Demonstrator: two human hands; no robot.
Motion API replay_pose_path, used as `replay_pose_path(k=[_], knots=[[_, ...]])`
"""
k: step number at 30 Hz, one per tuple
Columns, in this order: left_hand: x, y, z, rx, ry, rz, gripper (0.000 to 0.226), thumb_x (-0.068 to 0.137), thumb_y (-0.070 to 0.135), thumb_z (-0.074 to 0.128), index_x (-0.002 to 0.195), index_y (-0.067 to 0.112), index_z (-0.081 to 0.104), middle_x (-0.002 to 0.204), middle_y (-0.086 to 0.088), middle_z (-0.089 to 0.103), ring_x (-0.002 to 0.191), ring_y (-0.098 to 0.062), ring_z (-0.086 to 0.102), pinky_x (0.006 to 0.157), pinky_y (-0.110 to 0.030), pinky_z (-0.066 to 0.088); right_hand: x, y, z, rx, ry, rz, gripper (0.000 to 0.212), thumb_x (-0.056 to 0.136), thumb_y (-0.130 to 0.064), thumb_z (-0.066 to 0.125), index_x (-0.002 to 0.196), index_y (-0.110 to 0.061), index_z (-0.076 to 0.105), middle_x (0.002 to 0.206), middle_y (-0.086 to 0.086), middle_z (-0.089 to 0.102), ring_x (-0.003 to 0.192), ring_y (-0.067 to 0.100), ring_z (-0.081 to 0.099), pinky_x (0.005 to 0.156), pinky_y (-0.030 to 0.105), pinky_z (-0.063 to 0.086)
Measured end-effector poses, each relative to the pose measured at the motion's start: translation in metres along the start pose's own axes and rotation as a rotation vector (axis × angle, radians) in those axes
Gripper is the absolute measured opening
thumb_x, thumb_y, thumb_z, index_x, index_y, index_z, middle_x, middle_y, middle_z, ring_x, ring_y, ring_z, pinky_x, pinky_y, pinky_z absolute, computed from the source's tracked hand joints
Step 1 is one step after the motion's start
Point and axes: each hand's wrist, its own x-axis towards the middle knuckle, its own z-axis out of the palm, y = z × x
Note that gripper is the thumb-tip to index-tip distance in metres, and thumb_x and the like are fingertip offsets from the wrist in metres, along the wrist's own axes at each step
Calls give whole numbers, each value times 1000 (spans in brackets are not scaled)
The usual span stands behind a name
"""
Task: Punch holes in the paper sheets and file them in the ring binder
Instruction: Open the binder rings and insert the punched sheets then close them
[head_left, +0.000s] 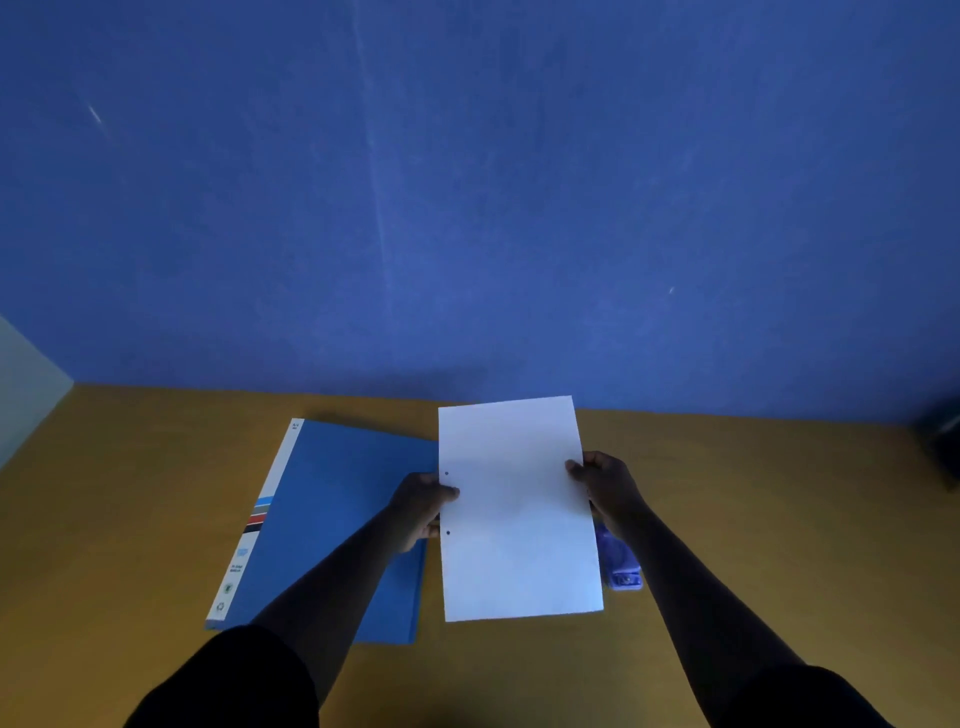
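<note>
Both hands pinch white punched paper sheets (519, 509) by side edges, left hand (421, 506), right hand (605, 486), above the table's far edge, probably squaring them for the closed blue ring binder (337, 519) at left.

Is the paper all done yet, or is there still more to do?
Partly done. The paper already has two punched holes along its left edge. Right now the left hand and the right hand hold it by its sides above the table. The blue binder beside it is closed, so opening it and filing the paper is left. The hole punch peeks out by the paper's right edge.
</note>
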Motion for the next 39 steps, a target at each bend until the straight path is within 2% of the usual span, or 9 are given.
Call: replay_pose_path(k=[4, 8, 14, 23, 25, 27, 30, 33, 39], knots=[[17, -10, 6, 92, 160, -29, 4, 88, 1, 59, 89, 3, 63, 81, -13, 60, 75, -25, 61, 64, -33, 55, 20, 18, 3, -149, 45, 28, 6, 89, -12, 65, 92, -9, 70, 80, 7, 69, 63, 19, 59, 56, 25, 45], [34, -18, 10, 206, 306, -30, 3, 84, 2, 67, 86, 4, 67, 86, -12, 68, 80, -24, 68, 66, -34, 61, 40, 33, 6, -320, 63, 68, 9, 84, -19, 70, 78, -13, 67, 64, 1, 59, 54, 18, 49, 54, 25, 37], [64, -35, 9, 485, 392, 7, 7, 73, 8, 74, 69, 6, 68, 75, -18, 73, 70, -29, 73, 70, -44, 62, 61, 38, 9, -733, 48, 33, 23, 85, -31, 66, 69, -17, 58, 94, 12, 72, 94, 30, 65, 74, 25, 41], [79, -42, 23, 496, 373, -27, 38, 73, 2, 73, 53, 23, 48, 69, -7, 60, 81, -35, 73, 74, -45, 61, 76, 42, 3, -862, 69, 72, 27, 85, -28, 61, 101, -8, 68, 107, 11, 70, 102, 32, 64, 80, 31, 50], [79, -42, 24, 456, 359, -49, 32, 73, 1, 72, 57, 21, 55, 73, -7, 63, 87, -34, 72, 78, -44, 61, 77, 40, 2, -879, 59, 87, 28, 85, -28, 61, 103, -8, 67, 108, 12, 70, 102, 33, 64, 78, 30, 49], [74, -40, 23, 399, 336, -75, 13, 75, 4, 75, 84, 13, 73, 90, -9, 72, 91, -27, 72, 83, -40, 60, 77, 41, 0, -875, 51, 95, 28, 84, -29, 61, 102, -8, 67, 105, 11, 71, 98, 31, 65, 75, 30, 50], [66, -39, 22, 409, 293, -66, 41, 77, 8, 77, 117, 7, 67, 110, -9, 72, 99, -21, 69, 90, -36, 57, 74, 38, -2, -876, 81, 125, 30, 81, -32, 60, 99, -9, 68, 100, 9, 72, 90, 30, 67, 70, 28, 49], [51, -38, 16, 520, 289, 9, 41, 80, 7, 74, 119, 8, 66, 116, -8, 70, 101, -17, 66, 82, -23, 50, 67, 31, -2, -883, 154, 121, 22, 81, -25, 57, 95, -10, 66, 96, 9, 71, 85, 29, 67, 76, 33, 55], [15, -44, -20, 679, 376, 121, 24, 82, 4, 64, 104, 10, 72, 107, -5, 73, 90, -9, 62, 70, -13, 41, 36, 21, 26, -742, 78, -10, 35, 82, -17, 52, 113, -18, 68, 120, 4, 68, 110, 27, 62, 89, 29, 48]])
